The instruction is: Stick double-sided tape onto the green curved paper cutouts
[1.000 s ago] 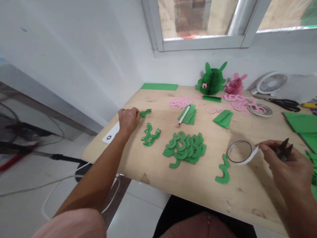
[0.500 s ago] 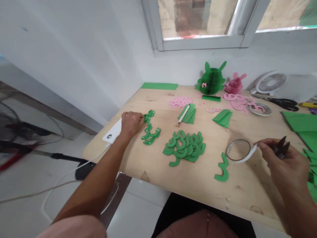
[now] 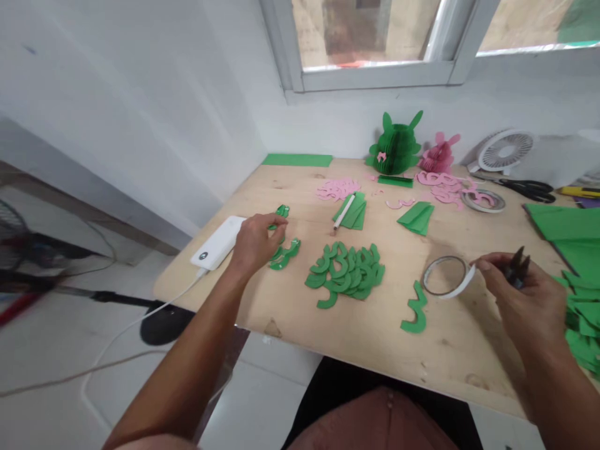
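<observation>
My left hand (image 3: 259,242) reaches over small wavy green paper pieces (image 3: 285,255) at the table's left, its index finger stretched out and thumb apart, with nothing visible between them. White strips show on these pieces. In my right hand (image 3: 525,297) is a pair of dark snips (image 3: 518,267), blades pointing up, handles hidden in the palm. Thumb and finger also pinch the loose white end of a tape roll (image 3: 424,282), which stands near the table surface. Left of the roll lies a single wavy green piece (image 3: 414,315). A heap of green curved pieces (image 3: 349,272) lies mid-table.
A white power bank (image 3: 218,244) with a cable lies at the left edge. A white pen (image 3: 344,214) rests on green sheets. Behind are pink cutouts (image 3: 338,189), a green paper figure (image 3: 396,150), a pink one (image 3: 439,155), a small fan (image 3: 507,152) and black scissors (image 3: 532,187).
My left hand has moved slightly right over the green pieces, and its thumb and index finger have spread. My right hand still holds the tape end and snips. The view has shifted slightly.
</observation>
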`<state>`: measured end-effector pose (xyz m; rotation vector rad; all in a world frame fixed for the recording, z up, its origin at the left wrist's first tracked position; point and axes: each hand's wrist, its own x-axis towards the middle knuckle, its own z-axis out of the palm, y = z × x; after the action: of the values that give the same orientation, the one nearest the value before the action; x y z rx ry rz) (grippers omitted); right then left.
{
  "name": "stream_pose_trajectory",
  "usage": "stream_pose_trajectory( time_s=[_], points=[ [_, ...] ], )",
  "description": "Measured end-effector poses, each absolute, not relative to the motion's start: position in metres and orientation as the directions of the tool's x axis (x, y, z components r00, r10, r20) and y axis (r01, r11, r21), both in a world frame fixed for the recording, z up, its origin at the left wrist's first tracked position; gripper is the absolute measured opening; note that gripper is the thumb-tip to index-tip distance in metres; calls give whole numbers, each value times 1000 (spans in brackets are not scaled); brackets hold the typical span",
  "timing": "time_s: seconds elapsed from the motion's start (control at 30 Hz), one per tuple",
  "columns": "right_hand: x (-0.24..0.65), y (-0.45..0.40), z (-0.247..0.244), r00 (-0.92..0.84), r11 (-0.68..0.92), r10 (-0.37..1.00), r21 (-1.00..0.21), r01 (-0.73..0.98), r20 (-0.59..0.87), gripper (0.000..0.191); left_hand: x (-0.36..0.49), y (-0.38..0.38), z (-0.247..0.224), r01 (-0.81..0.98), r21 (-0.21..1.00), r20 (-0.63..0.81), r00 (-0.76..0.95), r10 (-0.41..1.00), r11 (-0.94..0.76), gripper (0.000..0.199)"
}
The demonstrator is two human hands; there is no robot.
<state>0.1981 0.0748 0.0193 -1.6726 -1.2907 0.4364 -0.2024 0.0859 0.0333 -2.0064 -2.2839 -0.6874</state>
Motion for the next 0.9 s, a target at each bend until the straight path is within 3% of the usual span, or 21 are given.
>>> stream_pose_trajectory(
  time_s=[0.1,0.23,0.33,0.47,0.77,0.9],
  points=[
    [197,75,20,371,10,893,-835,550,255,22,-184,81,32,945,324,316,-149,937,42,28],
    [198,75,19,346,25,903,-836,548,254,21,-176,68,20,949,244,292,-268,918,200,32],
    [200,75,17,322,46,909,-832,553,265,21,-177,55,7,929,180,165,-352,921,323,46],
    [203,75,13,297,89,909,-835,544,291,22,-176,44,-6,930,142,63,-349,935,338,58],
    [202,78,11,298,125,899,-841,526,320,15,-180,66,-9,891,119,131,-451,883,437,48],
    [201,79,10,288,146,906,-868,475,310,14,-164,62,-4,923,225,282,-369,886,313,45]
  ],
)
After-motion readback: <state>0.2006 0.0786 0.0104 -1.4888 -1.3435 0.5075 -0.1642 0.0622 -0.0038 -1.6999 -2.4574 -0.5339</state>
